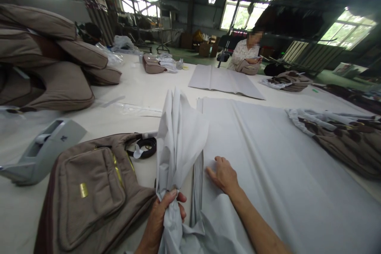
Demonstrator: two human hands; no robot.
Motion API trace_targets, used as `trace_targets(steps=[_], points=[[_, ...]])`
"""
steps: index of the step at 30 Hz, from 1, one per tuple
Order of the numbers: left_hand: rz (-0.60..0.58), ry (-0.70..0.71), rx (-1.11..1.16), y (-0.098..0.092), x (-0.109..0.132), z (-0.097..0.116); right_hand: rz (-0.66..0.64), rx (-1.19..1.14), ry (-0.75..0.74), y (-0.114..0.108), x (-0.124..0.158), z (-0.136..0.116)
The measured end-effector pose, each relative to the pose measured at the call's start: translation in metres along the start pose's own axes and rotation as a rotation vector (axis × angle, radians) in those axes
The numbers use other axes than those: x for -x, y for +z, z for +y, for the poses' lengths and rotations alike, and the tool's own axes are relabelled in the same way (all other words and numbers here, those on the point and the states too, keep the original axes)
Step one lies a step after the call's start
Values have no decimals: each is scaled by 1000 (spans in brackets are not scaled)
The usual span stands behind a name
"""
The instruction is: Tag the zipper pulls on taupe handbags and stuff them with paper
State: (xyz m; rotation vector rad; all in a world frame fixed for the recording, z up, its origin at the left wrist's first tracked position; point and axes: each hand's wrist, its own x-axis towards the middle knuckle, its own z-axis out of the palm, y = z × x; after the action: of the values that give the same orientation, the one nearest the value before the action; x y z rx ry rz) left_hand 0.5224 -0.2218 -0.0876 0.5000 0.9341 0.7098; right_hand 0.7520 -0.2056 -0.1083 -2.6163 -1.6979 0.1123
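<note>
A gathered sheet of pale grey paper (181, 135) stands bunched up in my left hand (162, 214), whose fingers wrap round its crumpled middle. The lower part of that sheet spreads crumpled toward me. My right hand (222, 174) rests, fingers apart and slightly curled, on a stack of flat grey sheets (268, 158) to the right. Beside my left hand lies a brown-grey backpack (95, 190) with gold zips and a small gold plate. A coiled black strap (145, 147) with a white tie lies at its top.
A grey tape dispenser (47, 151) stands at the left, below a pile of brown bags (44, 59). More brown bags (351, 143) lie at the right. Another flat grey stack (223, 81) lies farther back, near a seated person (245, 53) across the white table (133, 77).
</note>
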Motion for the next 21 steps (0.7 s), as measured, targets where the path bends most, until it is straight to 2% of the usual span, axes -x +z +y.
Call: trace_targets(steps=[3,5,10,14,21], points=[[-27,10,7,8,-2,-3,-10,-73,13,6,-1,-14],[-21,13,-8,10,-1,0,-26,-122,27,10,-5,-14],[19,-5,13,4,5,12,-20,-325,29,14,-17,11],[32,-2,16,1,5,11,-61,-583,67,19,-22,34],[2,-18,69,8,10,16,-121,-950,161,25,-22,48]])
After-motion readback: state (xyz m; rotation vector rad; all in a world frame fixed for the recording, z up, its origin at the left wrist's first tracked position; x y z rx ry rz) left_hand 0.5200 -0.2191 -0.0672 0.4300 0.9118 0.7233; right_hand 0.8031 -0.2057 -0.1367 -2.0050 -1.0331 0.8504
